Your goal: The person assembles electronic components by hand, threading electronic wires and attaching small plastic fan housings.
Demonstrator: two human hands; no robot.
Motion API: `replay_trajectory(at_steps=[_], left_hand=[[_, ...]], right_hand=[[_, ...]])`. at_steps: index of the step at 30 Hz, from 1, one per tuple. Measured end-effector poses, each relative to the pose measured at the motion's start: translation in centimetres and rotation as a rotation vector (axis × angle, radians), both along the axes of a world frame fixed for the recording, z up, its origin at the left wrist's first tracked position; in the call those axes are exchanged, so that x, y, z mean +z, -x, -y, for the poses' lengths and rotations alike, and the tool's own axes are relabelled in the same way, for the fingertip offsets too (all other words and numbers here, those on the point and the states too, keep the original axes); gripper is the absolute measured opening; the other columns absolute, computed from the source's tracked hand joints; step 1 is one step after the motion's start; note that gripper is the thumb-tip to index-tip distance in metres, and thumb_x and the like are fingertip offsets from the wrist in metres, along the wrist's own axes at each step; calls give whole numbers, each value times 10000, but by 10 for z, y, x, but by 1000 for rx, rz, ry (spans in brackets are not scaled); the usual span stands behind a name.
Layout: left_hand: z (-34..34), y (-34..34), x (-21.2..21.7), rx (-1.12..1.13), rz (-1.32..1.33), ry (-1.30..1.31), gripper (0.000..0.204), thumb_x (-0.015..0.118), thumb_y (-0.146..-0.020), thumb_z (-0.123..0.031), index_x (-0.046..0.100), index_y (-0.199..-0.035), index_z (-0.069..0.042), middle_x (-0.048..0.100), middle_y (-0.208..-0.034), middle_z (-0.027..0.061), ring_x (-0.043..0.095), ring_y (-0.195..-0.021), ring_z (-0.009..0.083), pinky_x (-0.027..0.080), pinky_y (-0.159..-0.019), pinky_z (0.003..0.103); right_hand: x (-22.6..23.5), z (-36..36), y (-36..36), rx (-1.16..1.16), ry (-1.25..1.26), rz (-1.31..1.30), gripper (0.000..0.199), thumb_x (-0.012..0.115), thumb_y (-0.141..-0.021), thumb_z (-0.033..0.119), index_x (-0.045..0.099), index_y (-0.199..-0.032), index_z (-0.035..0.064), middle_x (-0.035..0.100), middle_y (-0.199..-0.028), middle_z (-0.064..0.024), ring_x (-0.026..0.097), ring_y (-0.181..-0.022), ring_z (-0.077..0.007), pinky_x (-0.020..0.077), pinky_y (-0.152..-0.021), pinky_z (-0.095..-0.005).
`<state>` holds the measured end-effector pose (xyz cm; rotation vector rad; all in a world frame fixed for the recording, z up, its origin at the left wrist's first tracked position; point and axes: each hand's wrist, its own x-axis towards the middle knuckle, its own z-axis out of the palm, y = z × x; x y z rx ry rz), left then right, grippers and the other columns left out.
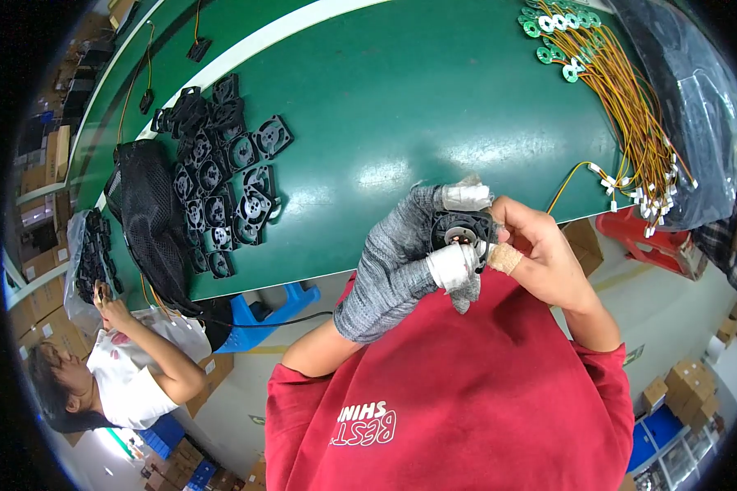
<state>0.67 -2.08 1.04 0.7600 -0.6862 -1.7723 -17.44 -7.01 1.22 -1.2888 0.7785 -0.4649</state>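
In front of my chest, a small square black fan housing (444,231) is gripped by my left hand (397,258). That hand wears a grey knit glove with white tape wound round the thumb and a fingertip. Inside the housing's round opening, small copper-coloured parts show. My right hand (549,262), bare with tan tape on the thumb, pinches at the housing's right edge. Whatever lies between its finger and thumb is too small to make out. A thin dark strand, perhaps a wire, runs down the housing beside the right fingertips.
Several black fan housings (242,152) lie piled on the green table (368,106), beside a black mesh bag (149,204). At the far right, orange-brown wires (622,98) with green ring boards (570,72) lie next to clear plastic (704,123). A person (139,368) works at the left.
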Motion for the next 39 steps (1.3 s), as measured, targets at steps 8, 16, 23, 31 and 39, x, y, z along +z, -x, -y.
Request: replay_trajectory(at_steps=[8, 16, 23, 31, 39], left_hand=[[1, 6, 2, 121, 162, -88, 413, 561, -814, -93, 455, -1205, -16, 584, -945, 76, 564, -692, 97, 480, -613, 230], [0, -2, 11, 40, -27, -184, 363, 545, -824, -114, 482, -1156, 20, 581, -866, 76, 544, -584, 81, 436, -484, 184], [-3, 5, 8, 135, 198, -57, 345, 550, -823, -92, 488, -1145, 15, 577, -822, 81, 543, -560, 92, 432, -460, 200], [5, -21, 7, -18, 1163, 732, 517, 748, -646, -221, 575, -1106, -59, 565, -1138, 124, 564, -1015, 264, 457, -844, 320], [6, -19, 11, -86, 1281, 635, 593, 680, -707, -338, 489, -1222, -117, 498, -1194, 152, 538, -1024, 305, 452, -840, 359]], right_hand=[[3, -2, 0, 8, 116, -72, 122, 559, -807, 48, 452, -827, -8, 481, -743, -23, 454, -713, -63, 421, -633, -217], [11, -5, -2, 42, 61, -58, 137, 572, -806, 64, 463, -841, -12, 472, -714, -20, 448, -681, -63, 415, -598, -224], [8, -6, -1, 19, -61, -89, 147, 583, -797, 72, 476, -860, -7, 459, -688, -3, 422, -633, -51, 381, -557, -208], [18, 10, -1, -39, 254, -231, 124, 583, -808, 86, 522, -851, -13, 538, -675, -70, 517, -610, -114, 422, -568, -257], [17, 9, -3, -77, 210, -155, 127, 582, -809, 79, 521, -853, -24, 550, -698, -76, 532, -629, -117, 436, -588, -253]])
